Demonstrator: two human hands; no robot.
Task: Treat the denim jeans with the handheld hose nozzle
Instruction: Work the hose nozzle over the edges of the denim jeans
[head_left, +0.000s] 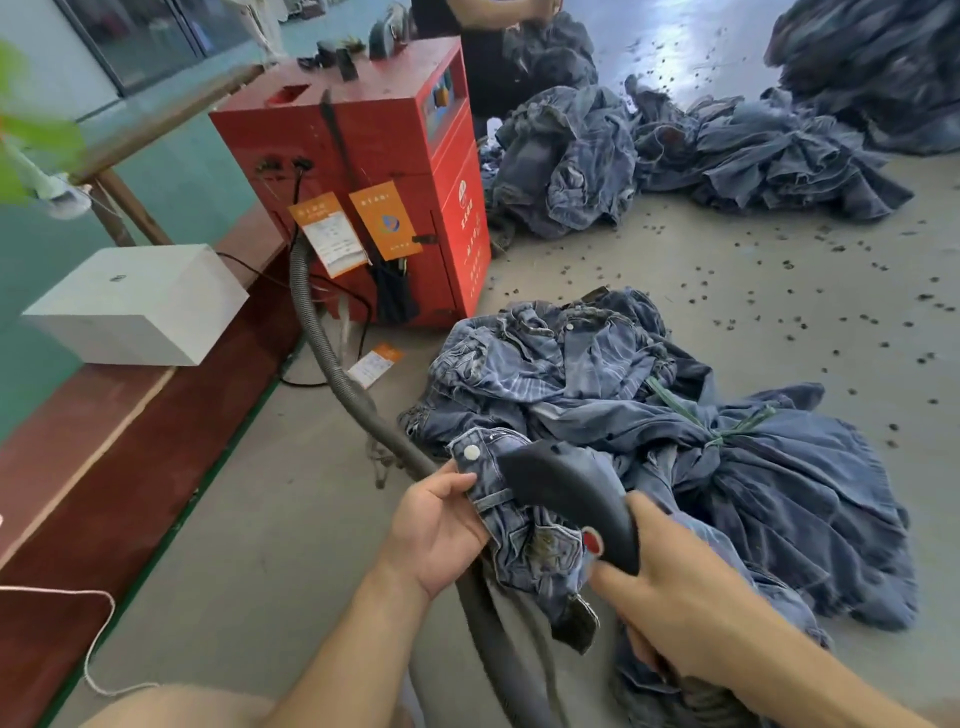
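Jeans (524, 525), blue denim with a white button at the waistband, hanging low in the foreground between both hands, above a tied bundle of denim (727, 467) lying on the grey floor (291, 519). Pinching the waistband edge with the left hand (441, 525), thumb on top just beneath the button, fingers tucked behind the cloth. Gripping the dark nozzle (571, 493) with the right hand (675, 587), fingers curled round its handle, thumb lying just below a red button; nozzle's curved head pressing against the waistband just beside the left thumb. Grey ribbed hose (322, 343) trailing from under the hands across the floor to a red machine (363, 171) standing against the wall, orange tags hanging on its front. White box (135, 301) sitting on the dark red ledge to the left. More denim heaps (675, 150) lying farther back, near another person partly showing at the top edge.
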